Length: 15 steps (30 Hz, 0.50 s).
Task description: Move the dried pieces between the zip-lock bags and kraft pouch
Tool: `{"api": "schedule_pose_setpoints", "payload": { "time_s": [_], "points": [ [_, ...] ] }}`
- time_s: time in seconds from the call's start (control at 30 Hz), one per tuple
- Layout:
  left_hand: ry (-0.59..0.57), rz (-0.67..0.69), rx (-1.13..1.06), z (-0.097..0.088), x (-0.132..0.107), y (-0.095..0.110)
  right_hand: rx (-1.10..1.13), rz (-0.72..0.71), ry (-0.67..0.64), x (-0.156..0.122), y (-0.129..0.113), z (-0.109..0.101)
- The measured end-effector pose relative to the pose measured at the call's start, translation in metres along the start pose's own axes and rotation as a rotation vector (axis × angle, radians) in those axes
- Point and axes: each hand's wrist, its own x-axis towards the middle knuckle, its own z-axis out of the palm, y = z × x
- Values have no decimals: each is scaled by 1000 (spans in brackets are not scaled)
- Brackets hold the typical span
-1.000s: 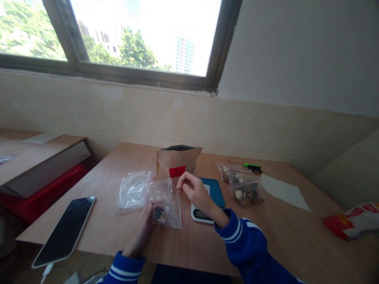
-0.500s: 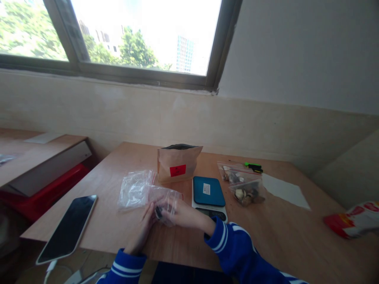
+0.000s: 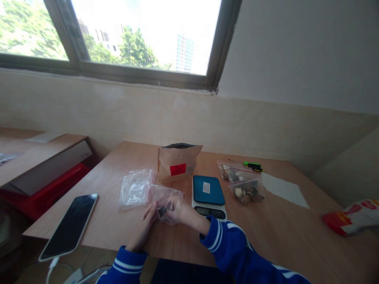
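Note:
A clear zip bag [image 3: 170,194] with a red stripe at its mouth lies in front of me, with small dark pieces [image 3: 162,211] inside. My left hand [image 3: 145,221] holds the bag's left side, its fingers closed against the plastic. From the right, my right hand [image 3: 185,213] reaches in at the bag's mouth. Its fingers are blurred behind the film, so their grip is unclear. A stack of clear zip bags [image 3: 135,188] lies just left. Behind stands an open brown pouch [image 3: 177,162] with a red label. A kitchen scale [image 3: 209,191] sits right of my hands.
Two filled zip bags [image 3: 248,192] lie right of the scale, near a green-and-black tool [image 3: 253,166] and white paper [image 3: 286,189]. A phone [image 3: 70,225] with a cable overhangs the table's left edge. A red-and-white packet [image 3: 352,217] is at far right.
My right hand has drawn back slightly to the right inside the bag. The dark pieces now show apart from its fingers. My left hand stays at the bag's side.

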Motion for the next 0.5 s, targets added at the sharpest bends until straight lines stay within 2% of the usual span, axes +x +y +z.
{"api": "schedule_pose_setpoints", "payload": {
  "time_s": [0.1, 0.3, 0.4, 0.5],
  "points": [
    [-49, -13, -28, 1, -1, 0, -3, 67, 18, -1, 6, -7],
    [-42, -29, -62, 4, -2, 2, 13, 116, 81, -9, 5, -32],
    [-22, -49, -61, 3, -1, 1, 139, 174, 108, -13, -3, -50],
    [7, -54, -62, 1, 0, 0, 244, 152, 144, -14, -19, -78]
  ]
}}
